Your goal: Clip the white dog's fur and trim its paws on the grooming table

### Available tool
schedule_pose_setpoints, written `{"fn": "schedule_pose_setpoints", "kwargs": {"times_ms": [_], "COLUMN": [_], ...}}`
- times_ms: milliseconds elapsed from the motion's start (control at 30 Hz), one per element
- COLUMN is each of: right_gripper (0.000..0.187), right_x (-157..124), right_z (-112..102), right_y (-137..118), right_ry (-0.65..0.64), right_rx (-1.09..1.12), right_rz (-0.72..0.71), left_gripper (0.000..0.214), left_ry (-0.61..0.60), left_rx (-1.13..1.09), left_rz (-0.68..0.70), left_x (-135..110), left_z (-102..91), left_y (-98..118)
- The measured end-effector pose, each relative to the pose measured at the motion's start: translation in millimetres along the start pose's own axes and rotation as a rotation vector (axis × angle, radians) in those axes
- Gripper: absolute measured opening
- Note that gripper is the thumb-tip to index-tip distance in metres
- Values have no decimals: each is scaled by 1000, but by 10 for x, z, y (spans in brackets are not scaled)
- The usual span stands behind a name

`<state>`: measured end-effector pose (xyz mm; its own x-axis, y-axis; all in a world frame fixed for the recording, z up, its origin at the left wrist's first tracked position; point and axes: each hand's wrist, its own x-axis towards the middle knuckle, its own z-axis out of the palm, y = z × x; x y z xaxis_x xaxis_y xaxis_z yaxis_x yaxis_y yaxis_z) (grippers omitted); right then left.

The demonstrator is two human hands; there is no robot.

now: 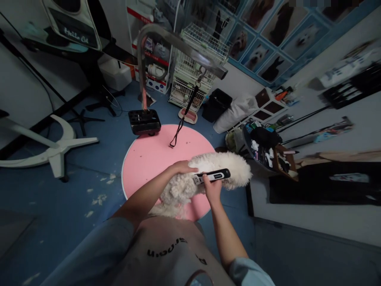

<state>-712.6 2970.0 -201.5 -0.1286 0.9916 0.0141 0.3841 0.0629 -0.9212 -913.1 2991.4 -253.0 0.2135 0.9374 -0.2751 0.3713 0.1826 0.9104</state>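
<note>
A small white fluffy dog (208,172) stands on a round pink grooming table (151,159). My left hand (183,167) lies on the dog's back with its fingers pressed into the fur. My right hand (212,187) is closed round a black and white clipper (212,176), held level against the dog's side. The dog's head is hidden from me.
A bent metal grooming arm (166,37) with a hanging black leash loop (180,127) rises from a black clamp base (144,121) at the table's far edge. A tool cart (266,149) stands to the right, wire cages (195,75) behind. A white chair base (56,147) sits at left. Fur clumps lie on the blue floor.
</note>
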Motion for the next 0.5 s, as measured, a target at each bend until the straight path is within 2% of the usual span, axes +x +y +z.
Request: {"fn": "schedule_pose_setpoints", "kwargs": {"times_ms": [133, 267, 333, 400, 500], "right_gripper": [23, 32, 34, 31, 32], "right_x": [-223, -451, -437, -330, -132], "right_z": [164, 71, -55, -160, -173], "right_y": [15, 4, -18, -46, -74], "right_ry": [-136, -255, -207, -86, 50], "right_rx": [4, 37, 40, 23, -19], "right_rz": [-20, -49, -53, -41, -13], "left_gripper": [61, 75, 76, 73, 70], "left_ry": [-15, -6, -14, -39, -89], "left_rx": [-4, 53, 54, 57, 99], "left_rz": [-26, -72, -59, -62, -126], "left_x": [-10, -33, -51, -71, -94], "left_z": [16, 33, 30, 18, 11], "left_y": [-43, -57, -47, -27, 14]}}
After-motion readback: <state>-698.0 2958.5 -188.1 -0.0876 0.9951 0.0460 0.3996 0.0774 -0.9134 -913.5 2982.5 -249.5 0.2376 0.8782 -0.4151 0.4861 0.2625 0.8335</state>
